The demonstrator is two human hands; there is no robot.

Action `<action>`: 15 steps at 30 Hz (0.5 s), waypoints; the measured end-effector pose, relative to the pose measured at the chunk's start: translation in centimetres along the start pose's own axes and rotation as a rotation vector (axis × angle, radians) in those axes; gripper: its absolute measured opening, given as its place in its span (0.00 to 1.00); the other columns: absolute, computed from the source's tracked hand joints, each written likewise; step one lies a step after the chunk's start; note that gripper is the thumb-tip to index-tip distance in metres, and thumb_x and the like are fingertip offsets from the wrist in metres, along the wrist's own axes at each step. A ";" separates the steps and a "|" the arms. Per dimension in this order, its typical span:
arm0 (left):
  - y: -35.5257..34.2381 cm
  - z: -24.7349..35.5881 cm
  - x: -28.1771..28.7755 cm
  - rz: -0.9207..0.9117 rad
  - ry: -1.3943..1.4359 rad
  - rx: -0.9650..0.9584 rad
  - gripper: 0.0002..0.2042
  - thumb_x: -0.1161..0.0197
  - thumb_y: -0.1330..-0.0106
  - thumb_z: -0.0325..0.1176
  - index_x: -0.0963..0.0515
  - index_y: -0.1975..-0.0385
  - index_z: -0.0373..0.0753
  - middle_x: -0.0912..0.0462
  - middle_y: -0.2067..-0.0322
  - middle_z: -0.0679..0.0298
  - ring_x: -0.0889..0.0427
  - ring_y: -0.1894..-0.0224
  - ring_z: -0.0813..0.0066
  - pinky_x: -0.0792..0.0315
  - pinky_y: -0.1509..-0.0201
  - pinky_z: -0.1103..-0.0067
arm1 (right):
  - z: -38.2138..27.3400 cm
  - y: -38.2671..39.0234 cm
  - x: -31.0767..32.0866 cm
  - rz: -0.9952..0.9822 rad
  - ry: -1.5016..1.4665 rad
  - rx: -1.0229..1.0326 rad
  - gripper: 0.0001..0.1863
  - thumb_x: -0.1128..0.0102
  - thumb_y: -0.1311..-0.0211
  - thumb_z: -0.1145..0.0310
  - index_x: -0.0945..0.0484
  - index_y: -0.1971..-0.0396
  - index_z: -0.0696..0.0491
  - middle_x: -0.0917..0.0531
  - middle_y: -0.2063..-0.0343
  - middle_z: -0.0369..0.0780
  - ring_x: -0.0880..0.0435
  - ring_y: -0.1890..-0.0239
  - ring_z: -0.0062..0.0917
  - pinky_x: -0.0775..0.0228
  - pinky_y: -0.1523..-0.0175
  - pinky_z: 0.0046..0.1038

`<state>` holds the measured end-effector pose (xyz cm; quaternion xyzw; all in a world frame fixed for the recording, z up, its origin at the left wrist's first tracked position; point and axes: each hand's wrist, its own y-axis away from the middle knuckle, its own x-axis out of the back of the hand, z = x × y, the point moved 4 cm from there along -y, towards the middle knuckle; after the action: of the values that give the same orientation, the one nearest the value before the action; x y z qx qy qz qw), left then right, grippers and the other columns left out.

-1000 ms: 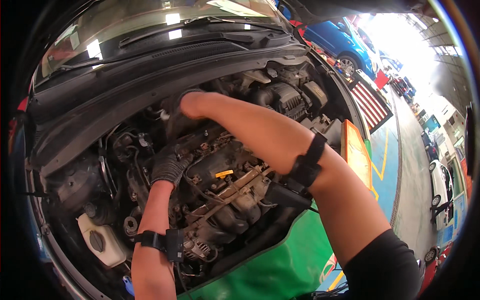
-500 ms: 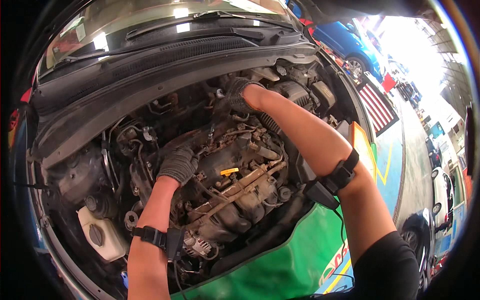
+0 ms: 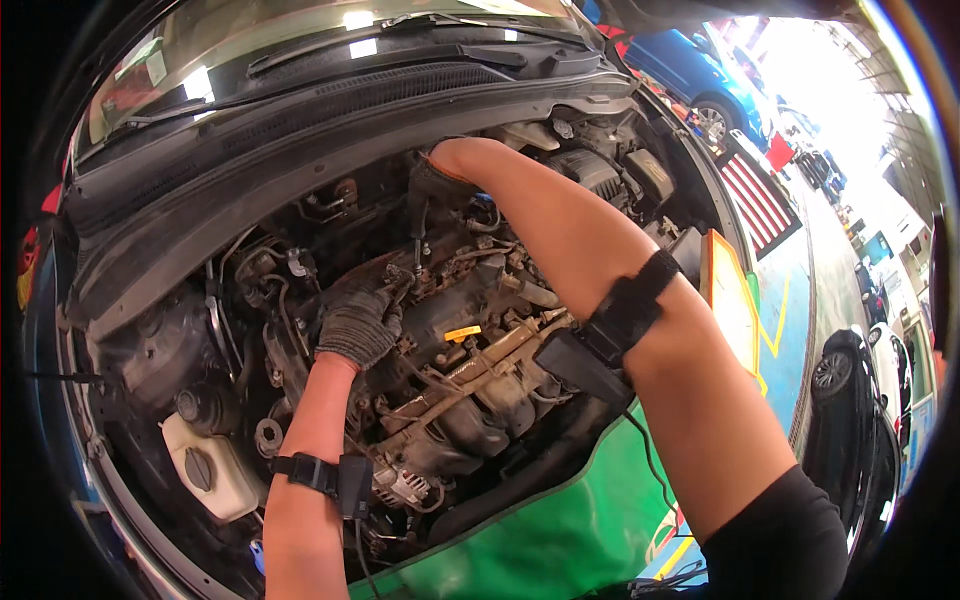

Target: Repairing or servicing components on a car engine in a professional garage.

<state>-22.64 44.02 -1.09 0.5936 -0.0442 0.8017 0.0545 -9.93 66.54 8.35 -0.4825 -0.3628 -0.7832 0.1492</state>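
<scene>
My right hand (image 3: 440,183), in a dark knitted glove, is at the back of the engine, its fingers mostly hidden behind the wrist and curled by the dark upper part of an upright tool with a metal shaft (image 3: 421,245). The shaft's lower end meets the rear edge of the engine. My left hand (image 3: 360,325), gloved alike, lies on the left side of the engine top, fingers bent around a small dark part I cannot make out. An orange-yellow dipstick handle (image 3: 462,334) sticks up right of it on the dirty engine (image 3: 490,385).
A white fluid reservoir (image 3: 215,475) stands at the left. The cowl (image 3: 300,150) overhangs the engine's back. A green fender cover (image 3: 540,540) drapes the front edge, and an orange-rimmed air filter (image 3: 728,305) stands at the right. Cables hang from both forearm straps.
My right hand has moved left and toward the upright tool, and its forearm has swung left across the engine. My left hand stays almost in place, with its fingers reaching slightly farther.
</scene>
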 end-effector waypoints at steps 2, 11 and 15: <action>0.2 0.4 0.3 0.017 0.006 -0.022 0.19 0.45 0.37 0.45 0.20 0.55 0.37 0.21 0.52 0.50 0.24 0.48 0.53 0.30 0.42 0.63 | -1.1 0.5 0.5 -0.012 -0.032 -0.030 0.19 0.43 0.41 0.68 0.20 0.49 0.51 0.19 0.47 0.43 0.21 0.45 0.37 0.33 0.39 0.35; -0.5 -0.3 -1.2 -0.099 0.014 0.021 0.24 0.48 0.34 0.50 0.21 0.53 0.34 0.24 0.47 0.48 0.26 0.43 0.54 0.33 0.36 0.64 | -7.6 7.2 2.1 0.396 0.037 0.028 0.19 0.40 0.42 0.68 0.18 0.49 0.49 0.19 0.46 0.44 0.21 0.43 0.39 0.32 0.39 0.39; -0.4 0.1 -0.6 0.006 -0.016 -0.019 0.28 0.46 0.37 0.53 0.24 0.47 0.34 0.24 0.46 0.45 0.25 0.44 0.51 0.32 0.37 0.64 | -10.2 8.6 3.9 0.777 -0.148 -0.401 0.15 0.40 0.40 0.64 0.16 0.54 0.48 0.17 0.50 0.45 0.18 0.47 0.37 0.27 0.45 0.37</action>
<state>-22.29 44.36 -1.63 0.5995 -0.0539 0.7965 0.0574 -13.43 53.74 12.56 -0.6571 -0.0052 -0.6872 0.3098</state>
